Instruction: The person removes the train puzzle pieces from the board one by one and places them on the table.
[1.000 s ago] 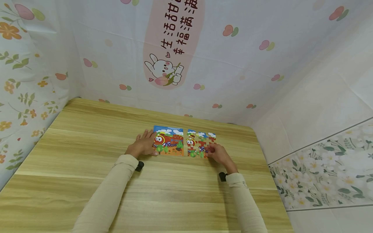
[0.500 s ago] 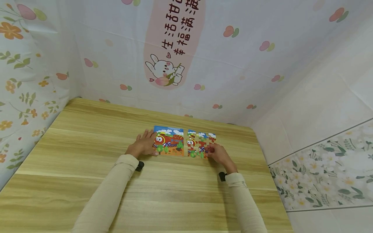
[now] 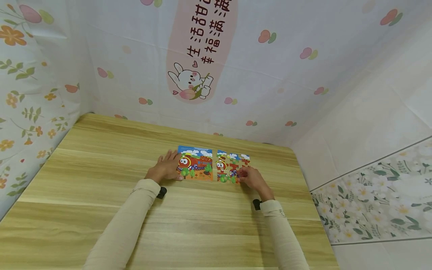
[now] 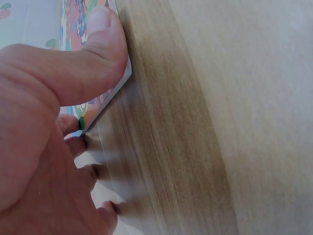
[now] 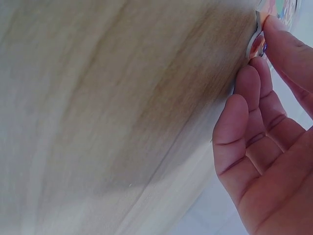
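In the head view my left hand (image 3: 165, 167) rests on the left edge of a printed picture board (image 3: 199, 157) showing a red cartoon train. The left wrist view shows the thumb (image 4: 100, 54) lying over the board's corner, with the other fingers spread at its edge and on the table. To the right of the board lies a partly joined jigsaw puzzle (image 3: 222, 165) with the same sort of picture, with gaps of bare wood in it. My right hand (image 3: 252, 177) is at its lower right and pinches a puzzle piece (image 5: 255, 45) between thumb and fingers, the piece mostly hidden in the head view.
The wooden table (image 3: 195, 225) runs back to a white patterned cloth (image 3: 287, 75) hanging behind it. A flowered cloth (image 3: 33, 93) borders the left side, and a tiled wall (image 3: 368, 195) stands on the right. Each wrist carries a small black device (image 3: 162, 192).
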The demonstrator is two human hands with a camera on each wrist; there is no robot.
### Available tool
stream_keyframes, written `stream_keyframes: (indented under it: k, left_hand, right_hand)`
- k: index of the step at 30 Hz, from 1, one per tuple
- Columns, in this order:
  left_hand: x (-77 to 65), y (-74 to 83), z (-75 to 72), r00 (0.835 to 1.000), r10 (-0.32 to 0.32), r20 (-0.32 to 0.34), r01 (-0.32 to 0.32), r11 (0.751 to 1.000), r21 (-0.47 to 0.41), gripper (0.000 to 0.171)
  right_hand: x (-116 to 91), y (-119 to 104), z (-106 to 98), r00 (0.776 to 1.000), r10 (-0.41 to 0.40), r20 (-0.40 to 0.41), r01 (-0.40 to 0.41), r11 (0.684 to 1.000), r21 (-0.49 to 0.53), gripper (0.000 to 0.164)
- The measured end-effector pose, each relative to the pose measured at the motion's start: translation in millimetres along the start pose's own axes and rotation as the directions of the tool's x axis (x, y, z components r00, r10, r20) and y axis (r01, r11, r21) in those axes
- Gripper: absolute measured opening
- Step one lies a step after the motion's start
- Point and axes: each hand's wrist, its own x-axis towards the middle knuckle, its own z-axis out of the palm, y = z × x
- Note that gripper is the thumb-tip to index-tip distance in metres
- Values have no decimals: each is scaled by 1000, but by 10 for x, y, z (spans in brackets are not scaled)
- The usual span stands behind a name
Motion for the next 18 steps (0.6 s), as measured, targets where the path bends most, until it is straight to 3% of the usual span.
stream_keyframes:
  k: [12, 18]
  left_hand:
    - [8, -13, 18, 1000, 3, -7, -3, 1000, -13, 98]
    - [8, -22, 14, 1000, 6, -9, -7, 1000, -25, 99]
  right_hand:
    - [-2, 10, 32, 1000, -15, -21, 15, 1000, -14, 11]
    - [17, -17, 58, 999, -27, -25, 24, 995, -93, 9]
